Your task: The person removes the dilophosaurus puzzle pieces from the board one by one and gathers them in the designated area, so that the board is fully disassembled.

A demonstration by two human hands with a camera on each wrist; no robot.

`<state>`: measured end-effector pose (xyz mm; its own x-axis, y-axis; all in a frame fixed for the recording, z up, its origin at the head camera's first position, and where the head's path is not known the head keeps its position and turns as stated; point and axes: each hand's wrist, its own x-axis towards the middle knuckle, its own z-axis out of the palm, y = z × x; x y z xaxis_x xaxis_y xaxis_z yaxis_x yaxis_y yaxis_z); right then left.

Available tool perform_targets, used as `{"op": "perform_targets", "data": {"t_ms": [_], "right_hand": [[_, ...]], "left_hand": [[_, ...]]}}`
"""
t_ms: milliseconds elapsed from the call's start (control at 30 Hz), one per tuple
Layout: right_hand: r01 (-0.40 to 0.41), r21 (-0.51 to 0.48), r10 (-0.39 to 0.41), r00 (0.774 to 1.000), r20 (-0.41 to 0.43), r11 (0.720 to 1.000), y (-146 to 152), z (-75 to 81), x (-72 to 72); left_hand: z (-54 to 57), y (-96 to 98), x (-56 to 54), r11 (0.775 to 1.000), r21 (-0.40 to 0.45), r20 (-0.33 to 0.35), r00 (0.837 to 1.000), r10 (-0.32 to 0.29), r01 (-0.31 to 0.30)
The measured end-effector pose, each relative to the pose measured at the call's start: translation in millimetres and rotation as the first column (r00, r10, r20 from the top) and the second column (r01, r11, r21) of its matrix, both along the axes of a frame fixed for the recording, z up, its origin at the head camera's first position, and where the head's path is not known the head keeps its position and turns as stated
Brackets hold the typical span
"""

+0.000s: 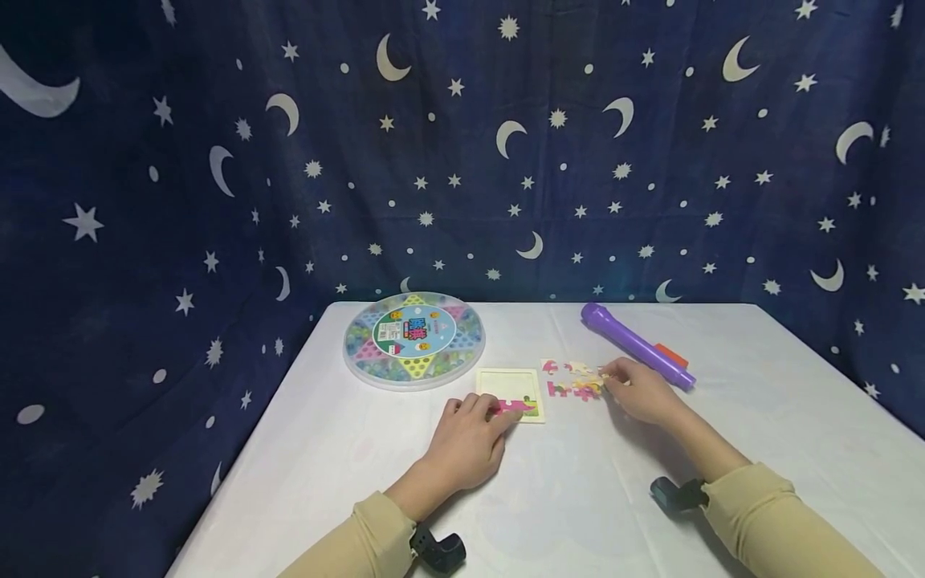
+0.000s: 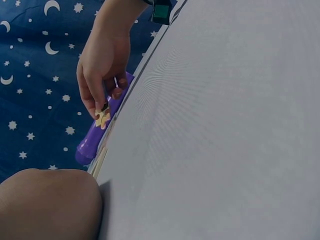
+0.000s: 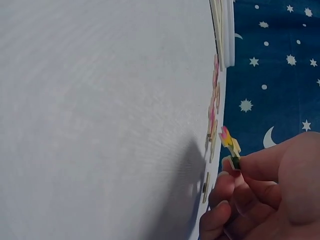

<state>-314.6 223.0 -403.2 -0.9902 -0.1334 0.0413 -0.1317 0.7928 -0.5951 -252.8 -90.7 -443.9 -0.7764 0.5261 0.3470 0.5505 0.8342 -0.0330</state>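
Note:
My left hand [image 1: 468,444] rests at the lower left of a small cream puzzle tray [image 1: 507,380], its fingers over the front edge. Pink and green pieces [image 1: 526,407] are fitted along the bottom of that tray, partly covered by the fingers. To the right of it, my right hand [image 1: 639,392] pinches a jigsaw piece [image 3: 229,142] between thumb and fingertips. This piece shows yellow, pink and dark green, and in the right wrist view it is raised off the table. Several loose jigsaw pieces [image 1: 558,389] lie between the tray and the right hand.
A round Chinese checkers box [image 1: 415,368] with coloured marbles sits at the back left. Behind the right hand lies a purple microphone-shaped tube [image 1: 629,339], with an orange-red object [image 1: 672,355] beside it. A starry dark blue curtain [image 1: 462,144] hangs behind the white-covered table [image 1: 564,498].

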Motion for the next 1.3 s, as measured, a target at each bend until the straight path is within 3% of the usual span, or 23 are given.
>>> {"op": "perform_targets", "data": {"t_ms": [267, 900, 1300], "right_hand": [[0.025, 0.05, -0.023, 0.999, -0.028, 0.998, 10, -0.3, 0.6], [0.037, 0.016, -0.037, 0.999, -0.012, 0.999, 18, -5.1, 2.3], [0.07, 0.077, -0.071, 0.997, 0.006, 0.995, 17, -0.4, 4.4]], "left_hand": [[-0.4, 0.0, -1.1, 1.0, 0.014, 0.007, 1.0, -0.018, 0.017], [-1.3, -0.8, -0.7, 0.999, 0.035, 0.01, 1.0, -0.018, 0.017], [-2.1, -1.3, -1.6, 0.995, 0.094, -0.048, 0.999, -0.023, 0.027]]}}
